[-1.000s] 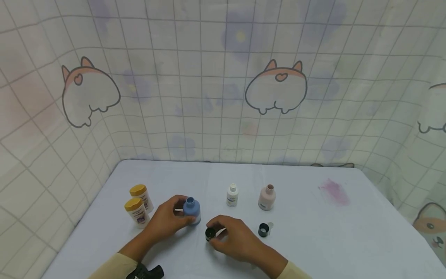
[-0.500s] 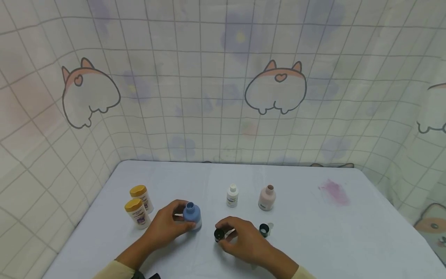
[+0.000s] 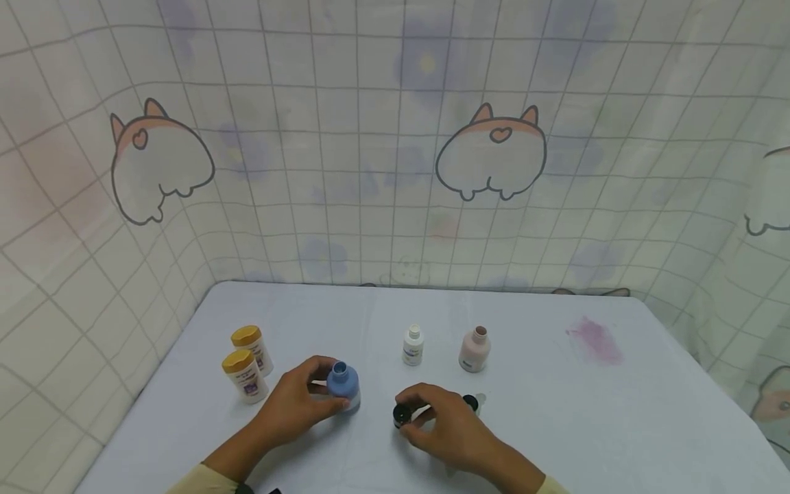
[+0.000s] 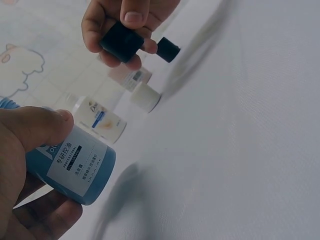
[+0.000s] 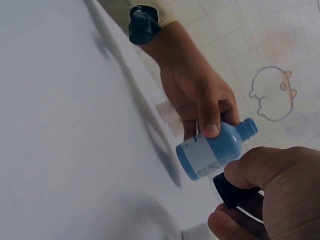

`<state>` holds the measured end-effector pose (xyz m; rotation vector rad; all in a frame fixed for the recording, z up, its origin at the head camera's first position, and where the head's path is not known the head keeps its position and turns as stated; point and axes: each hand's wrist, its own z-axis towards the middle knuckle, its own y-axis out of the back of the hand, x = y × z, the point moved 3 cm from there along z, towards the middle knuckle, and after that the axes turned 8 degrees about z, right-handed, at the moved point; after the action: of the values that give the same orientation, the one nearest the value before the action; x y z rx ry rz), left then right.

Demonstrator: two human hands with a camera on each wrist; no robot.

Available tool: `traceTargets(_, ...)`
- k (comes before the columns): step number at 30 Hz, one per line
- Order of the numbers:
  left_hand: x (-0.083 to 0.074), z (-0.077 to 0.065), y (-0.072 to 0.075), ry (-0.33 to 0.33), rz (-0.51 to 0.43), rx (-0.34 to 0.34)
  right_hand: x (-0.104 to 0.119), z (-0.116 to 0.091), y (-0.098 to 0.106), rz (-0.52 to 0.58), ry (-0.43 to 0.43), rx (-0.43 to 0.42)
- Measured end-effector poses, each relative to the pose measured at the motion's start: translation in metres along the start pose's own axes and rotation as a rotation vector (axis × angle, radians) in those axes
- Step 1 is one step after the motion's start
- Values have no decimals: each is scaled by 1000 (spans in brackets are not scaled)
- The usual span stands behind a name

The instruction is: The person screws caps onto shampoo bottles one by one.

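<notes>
Both hands grip something: the left hand (image 3: 299,401) curls fingers and thumb round the blue bottle (image 3: 343,388), while the right hand (image 3: 457,429), bent to a narrow gap, pinches a ribbed-looking black cap (image 3: 402,414), now farther from the bottle than 1 second ago. Beneath spreads the white table (image 3: 586,425), finely woven in the wrist views, with a pink smear (image 3: 595,341). The blue bottle has rounded shoulders, a bare threaded neck and a pale label reading 专研控油 and "PROFESSIONAL". The open pink bottle (image 3: 474,351), 2 white jars (image 3: 249,379) with yellow lids and the slimmer white bottle (image 3: 413,348) stay put. Smallest is a second black cap (image 3: 471,403), now partly hidden behind the right hand.
</notes>
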<state>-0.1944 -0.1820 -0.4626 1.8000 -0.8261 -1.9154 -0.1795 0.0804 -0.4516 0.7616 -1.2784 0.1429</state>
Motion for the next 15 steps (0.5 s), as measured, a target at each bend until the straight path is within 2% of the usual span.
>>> traceTargets(7,-5,-3,-1,-21,22,22,0,-3,4,9,-31,1)
traceTargets(15,-11,-7,-5,-32,11,59,-1,-6,9,2,-22,-11)
